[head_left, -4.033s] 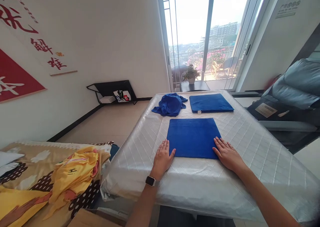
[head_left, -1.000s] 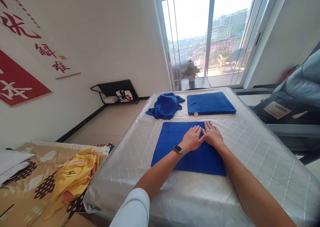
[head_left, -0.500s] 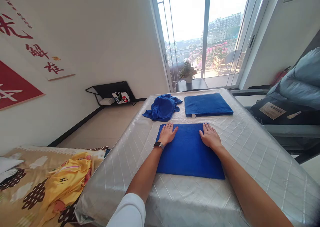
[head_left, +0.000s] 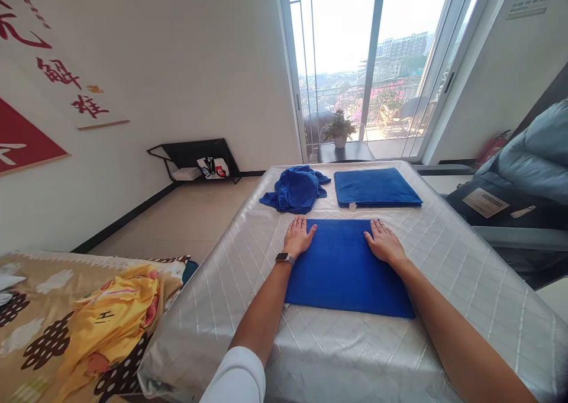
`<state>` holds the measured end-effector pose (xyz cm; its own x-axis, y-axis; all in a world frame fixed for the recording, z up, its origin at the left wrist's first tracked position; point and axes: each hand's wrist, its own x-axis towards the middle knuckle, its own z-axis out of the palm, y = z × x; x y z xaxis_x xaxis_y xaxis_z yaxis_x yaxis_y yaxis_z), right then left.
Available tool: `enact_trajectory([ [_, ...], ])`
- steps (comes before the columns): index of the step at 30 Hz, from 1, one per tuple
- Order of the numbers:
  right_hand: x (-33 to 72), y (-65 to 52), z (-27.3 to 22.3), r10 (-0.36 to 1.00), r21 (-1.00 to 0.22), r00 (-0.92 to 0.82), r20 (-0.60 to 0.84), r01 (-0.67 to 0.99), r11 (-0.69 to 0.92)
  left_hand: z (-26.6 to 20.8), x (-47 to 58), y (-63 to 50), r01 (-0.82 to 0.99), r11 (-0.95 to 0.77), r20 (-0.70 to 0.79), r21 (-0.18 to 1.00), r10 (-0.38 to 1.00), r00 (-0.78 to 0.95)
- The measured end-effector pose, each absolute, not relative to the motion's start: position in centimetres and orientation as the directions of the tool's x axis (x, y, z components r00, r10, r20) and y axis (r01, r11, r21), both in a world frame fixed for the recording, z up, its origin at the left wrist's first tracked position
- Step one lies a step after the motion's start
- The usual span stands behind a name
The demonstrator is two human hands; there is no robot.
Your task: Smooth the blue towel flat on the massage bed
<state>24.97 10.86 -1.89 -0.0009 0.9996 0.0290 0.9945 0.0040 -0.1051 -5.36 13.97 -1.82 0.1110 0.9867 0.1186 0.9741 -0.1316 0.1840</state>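
Observation:
A blue cloth point(head_left: 348, 273), folded into a flat rectangle, lies in front of me on a silvery quilted surface point(head_left: 231, 326). My left hand point(head_left: 298, 236) rests flat at its far left corner, fingers stretched forward. At the far right corner my right hand point(head_left: 385, 242) lies flat in the same way, thumb pointing inward. Neither hand grips anything. Beyond them, a crumpled blue cloth point(head_left: 296, 189) sits at the back left. Beside it on the right is another neatly folded blue cloth point(head_left: 378, 187) with a small white tag on its near edge.
To the lower left, a patterned bedspread point(head_left: 48, 284) carries a yellow garment point(head_left: 110, 311). A grey chair arm point(head_left: 510, 237) borders the right side, with a puffy grey-blue item point(head_left: 536, 154) above it. A potted plant point(head_left: 339, 132) stands before the glass door.
The view has shifted slightly, so the cloths and hands appear a little further right. Both hands stay flat on the far corners of the folded cloth.

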Motion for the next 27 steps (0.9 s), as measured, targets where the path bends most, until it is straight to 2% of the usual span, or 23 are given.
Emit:
enact_trajectory([
  [10,24.8,10.5,-1.4,1.0,-0.135,-0.003,0.026,0.991,0.006,-1.9,-5.1,13.7,0.98,-0.124,0.139,0.156,0.985,0.103],
  [16,24.6,10.3,-1.3,0.999,-0.167,0.009,0.044,0.986,-0.002,-0.7,-5.0,14.2,0.99,-0.094,0.061,0.103,0.994,0.088],
  [18,24.5,10.2,-1.2,0.999,-0.184,0.01,0.047,0.983,-0.001,-0.1,-3.2,14.1,0.994,-0.071,0.087,0.087,0.994,0.064],
  [20,24.5,10.1,-1.1,0.999,-0.199,0.005,0.042,0.98,0.003,0.4,0.3,13.7,0.985,-0.137,0.141,0.11,0.983,0.121],
  [24,24.8,9.9,-1.2,0.999,-0.171,-0.023,0.046,0.985,0.03,0.2,9.9,12.3,0.86,-0.472,0.206,0.195,0.877,0.435],
  [27,25.1,9.6,-1.4,0.995,-0.115,-0.083,0.052,0.989,0.088,-0.6,14.7,11.5,0.791,-0.552,0.208,0.264,0.833,0.512],
])
